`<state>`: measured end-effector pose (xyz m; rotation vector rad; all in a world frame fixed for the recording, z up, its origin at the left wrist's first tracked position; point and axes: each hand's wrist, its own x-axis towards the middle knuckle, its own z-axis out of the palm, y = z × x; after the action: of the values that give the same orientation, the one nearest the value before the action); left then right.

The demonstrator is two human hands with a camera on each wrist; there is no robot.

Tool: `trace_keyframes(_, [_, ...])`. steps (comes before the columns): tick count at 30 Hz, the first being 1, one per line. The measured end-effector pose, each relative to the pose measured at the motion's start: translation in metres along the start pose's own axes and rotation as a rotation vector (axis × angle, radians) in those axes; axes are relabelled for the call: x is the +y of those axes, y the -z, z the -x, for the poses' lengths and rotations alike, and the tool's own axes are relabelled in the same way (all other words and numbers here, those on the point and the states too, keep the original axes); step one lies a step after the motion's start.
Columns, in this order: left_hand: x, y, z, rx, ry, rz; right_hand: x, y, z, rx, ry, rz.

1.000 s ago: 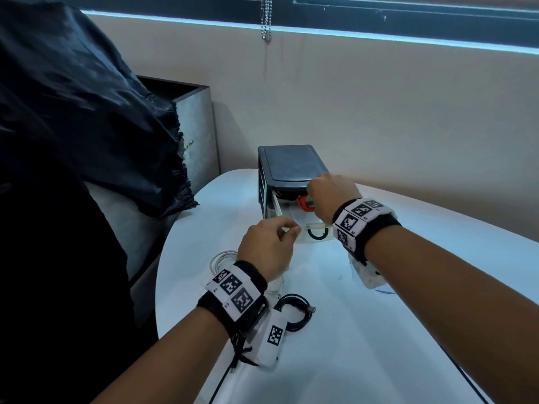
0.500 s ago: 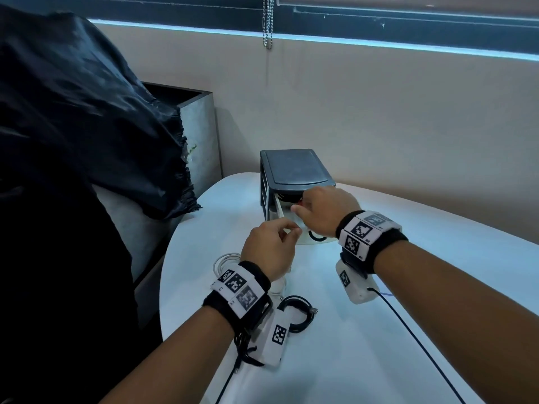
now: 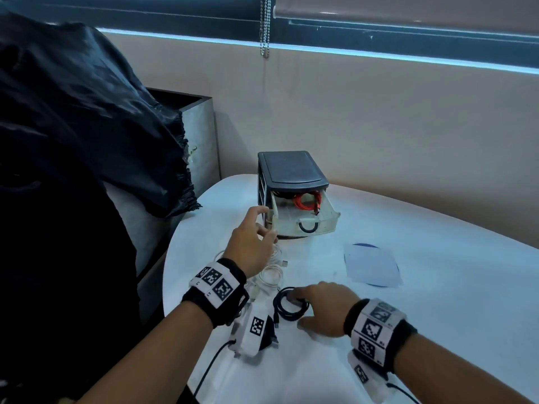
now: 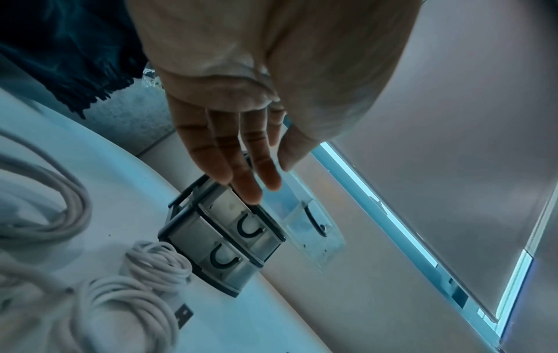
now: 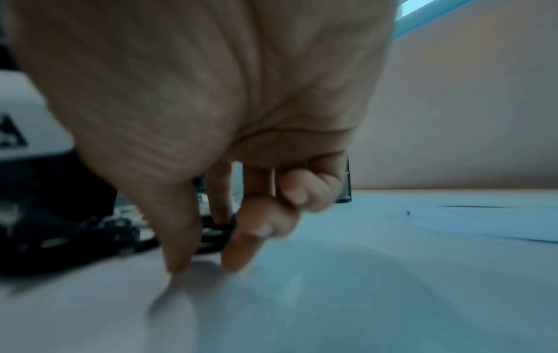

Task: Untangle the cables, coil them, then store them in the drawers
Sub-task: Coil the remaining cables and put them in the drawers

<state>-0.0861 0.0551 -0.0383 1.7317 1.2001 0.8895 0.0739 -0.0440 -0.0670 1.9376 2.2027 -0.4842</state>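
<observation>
The right grip is closing thumb and fingertips on the coiled black cable near the desk's front edge. The left grip, fingers spread, hovers beside the open top drawer. Pinch all loops together so the coil holds.

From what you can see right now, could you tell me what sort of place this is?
Probably an office or meeting room: a white rounded table stands against a plain wall under a window with a roller blind and its bead chain, and a small desktop drawer unit sits on it.
</observation>
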Motion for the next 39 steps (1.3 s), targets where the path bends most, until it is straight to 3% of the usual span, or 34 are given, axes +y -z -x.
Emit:
trace_keyframes(6, [-0.002,0.018,0.002,0.045,0.047,0.056,0.008,-0.013,0.014,0.078,-0.021,0.183])
trace_keyframes(8, [-0.005,0.024,0.002,0.049,0.055,0.053,0.012,-0.006,0.022,0.1,-0.036,0.147])
trace_keyframes(16, [-0.026,0.033,0.004,0.039,0.122,0.079,0.004,0.108,0.048,0.405,0.029,-0.137])
trace_keyframes(21, [-0.03,0.025,0.007,0.009,0.125,0.071,-0.007,0.155,0.008,0.627,0.014,-0.054])
trace_keyframes(23, [-0.028,0.02,0.008,-0.013,0.113,0.059,-0.005,0.156,-0.019,0.582,-0.047,-0.016])
trace_keyframes(26, [-0.023,0.012,0.01,-0.046,0.093,0.037,0.003,0.144,-0.057,0.349,-0.162,0.071])
trace_keyframes(28, [-0.021,0.009,0.01,-0.055,0.076,0.022,0.008,0.137,-0.068,0.293,-0.209,0.115])
trace_keyframes(34, [-0.019,0.001,0.004,-0.058,0.053,0.005,0.005,0.126,-0.074,0.517,-0.04,0.138])
trace_keyframes(39, [-0.018,-0.012,0.0,-0.065,0.054,0.038,-0.005,0.116,-0.085,0.552,-0.056,0.088])
